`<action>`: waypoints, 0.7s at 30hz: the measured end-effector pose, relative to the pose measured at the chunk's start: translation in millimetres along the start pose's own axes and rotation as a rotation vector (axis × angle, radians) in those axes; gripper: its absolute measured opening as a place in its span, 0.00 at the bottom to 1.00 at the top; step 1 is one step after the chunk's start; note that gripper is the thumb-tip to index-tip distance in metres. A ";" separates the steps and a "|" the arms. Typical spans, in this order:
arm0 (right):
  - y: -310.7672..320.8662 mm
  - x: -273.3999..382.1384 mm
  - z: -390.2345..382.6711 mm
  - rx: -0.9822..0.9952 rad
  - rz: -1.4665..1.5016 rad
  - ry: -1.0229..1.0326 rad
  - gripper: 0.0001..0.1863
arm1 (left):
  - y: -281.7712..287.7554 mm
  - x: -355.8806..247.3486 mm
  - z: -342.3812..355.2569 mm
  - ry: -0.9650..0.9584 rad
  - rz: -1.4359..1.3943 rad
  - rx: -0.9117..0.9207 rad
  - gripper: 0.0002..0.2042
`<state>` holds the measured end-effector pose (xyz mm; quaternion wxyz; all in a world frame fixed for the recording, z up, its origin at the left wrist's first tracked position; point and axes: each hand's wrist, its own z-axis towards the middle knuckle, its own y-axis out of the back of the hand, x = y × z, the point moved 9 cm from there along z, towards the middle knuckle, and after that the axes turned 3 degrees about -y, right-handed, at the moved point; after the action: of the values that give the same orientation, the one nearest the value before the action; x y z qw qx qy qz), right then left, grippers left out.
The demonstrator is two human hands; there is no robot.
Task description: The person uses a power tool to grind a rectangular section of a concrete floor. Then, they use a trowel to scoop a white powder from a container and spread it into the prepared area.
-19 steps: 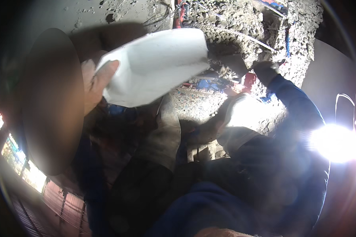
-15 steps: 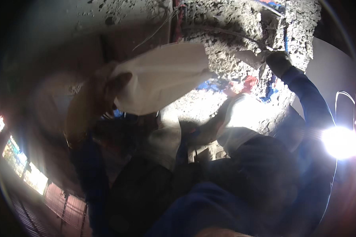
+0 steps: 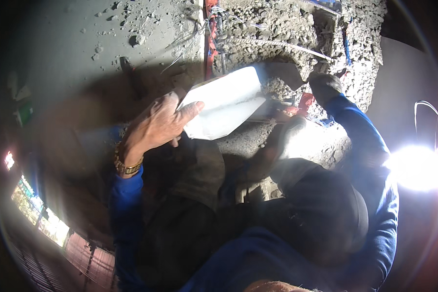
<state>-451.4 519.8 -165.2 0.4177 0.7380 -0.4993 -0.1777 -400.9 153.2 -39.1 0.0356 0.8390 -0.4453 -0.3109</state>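
Observation:
My left hand [image 3: 163,119], bare with a gold watch at the wrist, grips the near left end of a stiff white sheet [image 3: 226,103]. The thumb lies across the top of the sheet and a crease runs along it. Farther right, my right hand [image 3: 326,86], in a dark dusty glove, is closed around what looks like a trowel. Its grey blade [image 3: 286,73] points left over the rubble, just beyond the sheet's far end; the handle is hidden in the glove. My right fingers are mostly in shadow.
Coarse broken concrete [image 3: 267,22] fills the far side, crossed by a thin rod [image 3: 282,45], loose wires and red and blue pieces. A grey slab [image 3: 165,24] with scattered crumbs lies far left. A glaring lamp [image 3: 416,168] stands at the right. My bent knees are below.
The white sheet has drawn nearer and tilted, now brightly lit. My right hand and the blade have shifted left and slightly nearer. The view has shifted a little too.

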 end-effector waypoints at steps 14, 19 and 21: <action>-48.0 -36.0 -130.7 0.198 1.290 -0.742 0.11 | -56.2 -79.1 62.8 -0.694 0.353 -0.342 0.10; 8.1 -30.6 -116.6 -0.255 0.332 -0.311 0.11 | -105.8 -14.1 144.2 -0.489 0.534 -0.219 0.11; -13.2 -40.9 -108.0 -0.228 0.080 -0.304 0.12 | -123.7 -17.4 153.8 -0.508 0.347 -0.182 0.07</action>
<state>-388.2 605.5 -118.4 0.4249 0.6302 -0.5622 -0.3259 -403.4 274.2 -195.9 0.0508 0.6395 -0.5468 -0.5380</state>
